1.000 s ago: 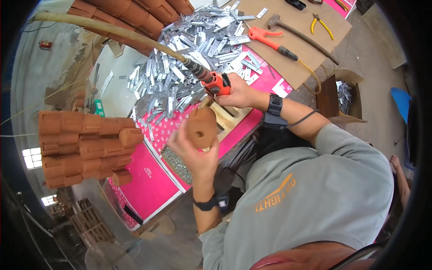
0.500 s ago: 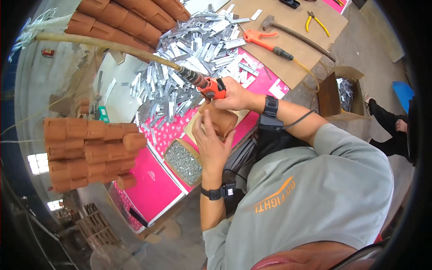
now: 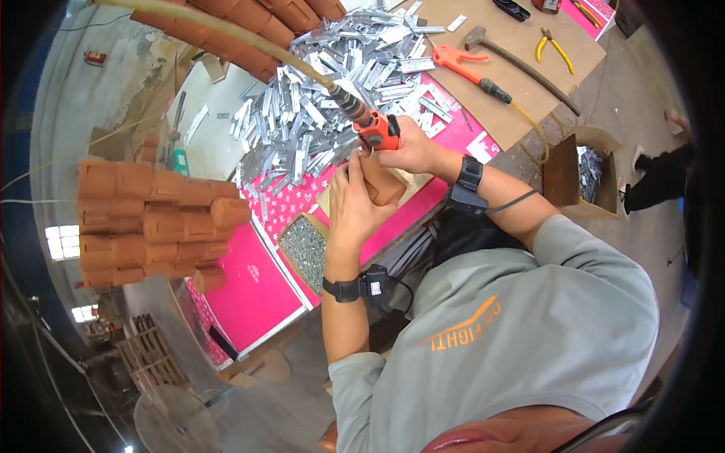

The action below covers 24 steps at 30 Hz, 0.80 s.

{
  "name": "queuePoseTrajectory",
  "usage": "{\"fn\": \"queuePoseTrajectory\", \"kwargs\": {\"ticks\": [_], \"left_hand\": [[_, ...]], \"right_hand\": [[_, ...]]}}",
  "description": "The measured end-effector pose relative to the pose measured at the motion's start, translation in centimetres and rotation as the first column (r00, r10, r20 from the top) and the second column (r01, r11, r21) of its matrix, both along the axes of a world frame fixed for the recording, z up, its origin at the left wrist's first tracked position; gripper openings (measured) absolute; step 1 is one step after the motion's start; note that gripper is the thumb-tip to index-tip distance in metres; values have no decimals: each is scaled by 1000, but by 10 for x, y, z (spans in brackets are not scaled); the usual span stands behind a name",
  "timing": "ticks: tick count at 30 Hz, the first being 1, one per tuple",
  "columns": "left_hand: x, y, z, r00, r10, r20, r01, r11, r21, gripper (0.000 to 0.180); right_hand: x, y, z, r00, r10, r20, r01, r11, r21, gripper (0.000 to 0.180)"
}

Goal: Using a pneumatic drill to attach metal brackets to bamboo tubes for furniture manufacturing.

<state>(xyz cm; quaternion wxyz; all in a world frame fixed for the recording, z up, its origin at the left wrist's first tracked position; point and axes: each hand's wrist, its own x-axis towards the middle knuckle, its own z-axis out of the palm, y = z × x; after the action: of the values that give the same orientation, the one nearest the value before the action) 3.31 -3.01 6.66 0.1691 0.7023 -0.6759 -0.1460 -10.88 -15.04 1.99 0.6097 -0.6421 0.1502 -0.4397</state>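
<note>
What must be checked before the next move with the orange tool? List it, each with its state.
1. Grip of the left hand on the clay piece: ok.
2. Hold of the right hand on the orange tool: ok.
3. Tool tip seated on the piece: cannot tell, hidden by the hands.
4. Left fingers away from the tip: cannot tell.
5. The hose runs unsnagged above the metal strips: ok.
6. The tray of screws close by the left hand: ok.

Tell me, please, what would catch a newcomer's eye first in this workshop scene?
Probably the heap of shiny metal strips spread over the bright pink bench top near the top centre. Just below it, the left hand steadies a brown clay piece while the right hand grips an orange tool on a hose. At left, stacked terracotta tiles stand out.
</note>
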Motion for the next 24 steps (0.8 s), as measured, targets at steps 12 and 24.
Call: {"fn": "queuePoseTrajectory", "kwargs": {"ticks": [12,24], "left_hand": [[37,-33,-9,980,-163,-118,166,986,18,93],[66,-93,-29,997,77,1,-76,991,107,31]], "right_hand": [[-7,-4,15,999,53,-4,-53,997,57,28],[2,-2,-8,991,-123,-46,115,981,-154,34]]}}
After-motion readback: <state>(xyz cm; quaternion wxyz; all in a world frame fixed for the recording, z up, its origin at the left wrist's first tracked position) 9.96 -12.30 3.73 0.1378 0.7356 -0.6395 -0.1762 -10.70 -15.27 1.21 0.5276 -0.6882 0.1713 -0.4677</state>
